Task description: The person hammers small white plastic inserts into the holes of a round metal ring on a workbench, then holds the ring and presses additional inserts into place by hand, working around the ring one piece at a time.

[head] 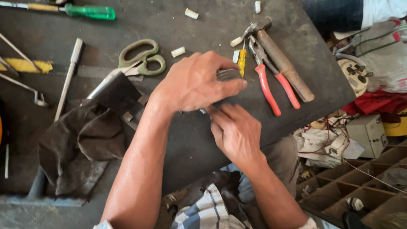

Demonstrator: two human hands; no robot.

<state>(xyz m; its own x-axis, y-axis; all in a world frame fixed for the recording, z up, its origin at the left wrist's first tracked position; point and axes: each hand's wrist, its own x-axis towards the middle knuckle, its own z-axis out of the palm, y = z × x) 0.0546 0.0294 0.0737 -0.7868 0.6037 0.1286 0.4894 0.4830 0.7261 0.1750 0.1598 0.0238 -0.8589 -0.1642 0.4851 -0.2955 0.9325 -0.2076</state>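
I'm looking down on a dark metal worktop [178,140] with both hands meeting near its middle. The left hand [195,82] lies palm-down, fingers curled together and clamped over a small dark ribbed metal part [228,74] — only its end shows, poking out past the knuckles toward the far right edge. Its long axis seems to run roughly left-right, along the fingers, but most of it is hidden, so I can't say for sure. The right hand [235,129] sits just below, toward the near edge, fingertips bunched and touching the underside of the left hand; whether it pinches anything I can't tell. So the left hand has the part, the right is just beside it, approx. underneath.

Count of the rest: 1 hammer [280,59] w/ a worn wooden handle, lying diagonally near the far right corner; 1 pair of red-handled pliers [271,82] just left of it, touching; 1 small yellow-handled tool [242,60] beside the part's exposed end. 1 pair of green-handled scissors [142,57] mid-top, 1 green-handled screwdriver [87,10] at the far left edge, 1 metal rod [68,76] left of the scissors. White tube offcuts [191,13] — I count 5 or so, scattered along the far side. A dark rag [80,144] is slumped at the left, next to a dark metal block [118,93].
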